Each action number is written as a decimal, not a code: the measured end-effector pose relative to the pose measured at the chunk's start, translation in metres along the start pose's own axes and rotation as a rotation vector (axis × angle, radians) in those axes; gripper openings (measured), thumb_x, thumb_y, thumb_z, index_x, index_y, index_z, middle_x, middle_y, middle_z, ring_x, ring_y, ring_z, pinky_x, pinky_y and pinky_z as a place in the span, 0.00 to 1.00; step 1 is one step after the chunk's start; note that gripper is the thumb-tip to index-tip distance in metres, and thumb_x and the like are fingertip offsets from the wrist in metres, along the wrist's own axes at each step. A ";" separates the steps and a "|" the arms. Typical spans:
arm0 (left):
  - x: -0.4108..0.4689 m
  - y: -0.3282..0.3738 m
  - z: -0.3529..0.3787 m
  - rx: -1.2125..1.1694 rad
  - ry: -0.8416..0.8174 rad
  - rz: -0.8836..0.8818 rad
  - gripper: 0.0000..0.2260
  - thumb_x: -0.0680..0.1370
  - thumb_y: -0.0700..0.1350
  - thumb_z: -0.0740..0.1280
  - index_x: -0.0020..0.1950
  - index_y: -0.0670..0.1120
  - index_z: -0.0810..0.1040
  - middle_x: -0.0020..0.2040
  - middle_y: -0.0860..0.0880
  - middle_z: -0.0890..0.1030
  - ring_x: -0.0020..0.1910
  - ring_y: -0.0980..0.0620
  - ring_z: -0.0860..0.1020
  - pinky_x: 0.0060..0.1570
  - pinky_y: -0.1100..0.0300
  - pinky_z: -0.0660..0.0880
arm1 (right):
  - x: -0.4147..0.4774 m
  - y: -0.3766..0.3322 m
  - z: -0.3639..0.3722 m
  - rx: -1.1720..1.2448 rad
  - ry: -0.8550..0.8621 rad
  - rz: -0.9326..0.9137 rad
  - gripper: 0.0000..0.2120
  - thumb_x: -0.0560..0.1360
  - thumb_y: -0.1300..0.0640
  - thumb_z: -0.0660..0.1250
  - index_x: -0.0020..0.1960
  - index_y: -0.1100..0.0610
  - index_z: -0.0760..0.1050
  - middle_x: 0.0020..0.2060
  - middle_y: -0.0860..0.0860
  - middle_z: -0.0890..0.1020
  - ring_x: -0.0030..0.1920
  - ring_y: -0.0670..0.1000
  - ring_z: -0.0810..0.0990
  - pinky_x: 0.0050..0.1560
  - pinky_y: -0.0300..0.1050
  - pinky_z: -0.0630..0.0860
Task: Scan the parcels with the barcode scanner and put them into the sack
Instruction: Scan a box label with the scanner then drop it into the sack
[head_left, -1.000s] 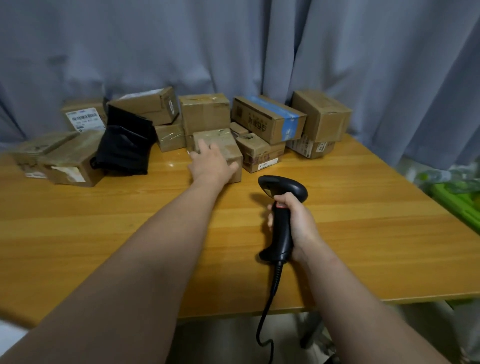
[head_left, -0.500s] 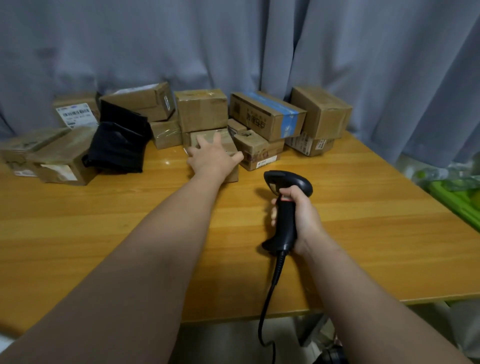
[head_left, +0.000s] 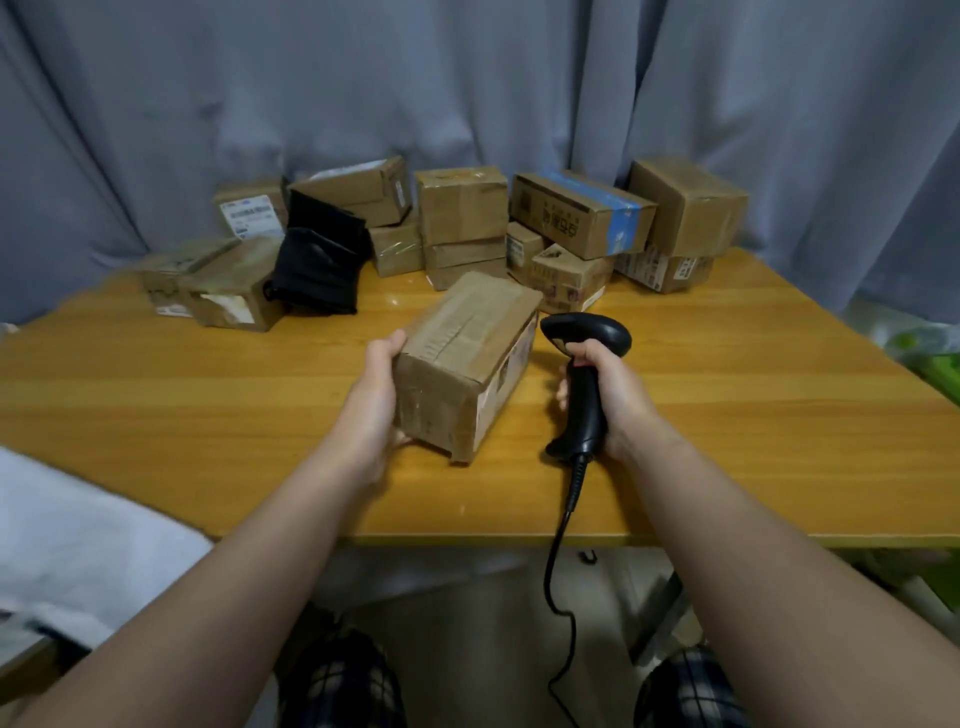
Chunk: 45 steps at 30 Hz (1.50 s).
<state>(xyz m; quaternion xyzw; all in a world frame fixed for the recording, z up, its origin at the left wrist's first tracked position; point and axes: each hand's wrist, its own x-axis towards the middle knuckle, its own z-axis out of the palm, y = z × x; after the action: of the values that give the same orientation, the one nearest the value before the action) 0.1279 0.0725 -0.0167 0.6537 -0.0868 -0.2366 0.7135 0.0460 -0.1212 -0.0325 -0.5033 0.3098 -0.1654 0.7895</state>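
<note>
Left hand (head_left: 371, 410) grips the near-left end of the parcel (head_left: 467, 358), low over the table (head_left: 208, 415) (can't tell if it's touching), long axis running away and rightward. Right hand (head_left: 610, 397) is wrapped round the scanner (head_left: 584, 364) just right of the parcel's labelled side. Other boxes (head_left: 462, 205) are piled beyond it.

- Left hand (head_left: 375, 402) grips the parcel (head_left: 467, 358) at its near left end, thumb over the top edge.
- Right hand (head_left: 610, 397), just right of the parcel, curls round the barcode scanner (head_left: 586, 332).

Scanner cable (head_left: 547, 576) past bottom edge
</note>
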 end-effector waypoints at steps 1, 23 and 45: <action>-0.008 0.000 -0.003 -0.055 -0.019 -0.022 0.20 0.80 0.63 0.51 0.59 0.54 0.75 0.56 0.46 0.82 0.56 0.47 0.80 0.57 0.46 0.76 | -0.004 0.003 0.002 0.018 -0.020 -0.004 0.12 0.75 0.54 0.69 0.50 0.62 0.76 0.32 0.55 0.80 0.29 0.50 0.79 0.34 0.41 0.78; -0.052 0.034 -0.027 0.920 -0.186 0.219 0.36 0.73 0.60 0.70 0.75 0.50 0.60 0.66 0.52 0.71 0.59 0.54 0.73 0.55 0.60 0.72 | -0.078 0.025 0.035 -0.144 0.065 -0.540 0.15 0.72 0.66 0.72 0.58 0.64 0.76 0.50 0.55 0.84 0.48 0.46 0.84 0.44 0.38 0.81; -0.041 -0.013 -0.052 0.438 -0.074 0.358 0.50 0.73 0.44 0.74 0.77 0.60 0.38 0.75 0.47 0.64 0.72 0.48 0.65 0.70 0.44 0.65 | -0.109 0.066 0.035 -0.568 -0.017 -0.879 0.17 0.67 0.48 0.70 0.26 0.52 0.67 0.22 0.51 0.73 0.29 0.61 0.78 0.32 0.57 0.77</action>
<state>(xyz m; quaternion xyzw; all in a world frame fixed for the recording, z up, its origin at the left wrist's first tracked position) 0.1119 0.1373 -0.0287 0.7576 -0.2759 -0.1061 0.5820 -0.0162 -0.0055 -0.0459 -0.7814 0.0957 -0.3866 0.4804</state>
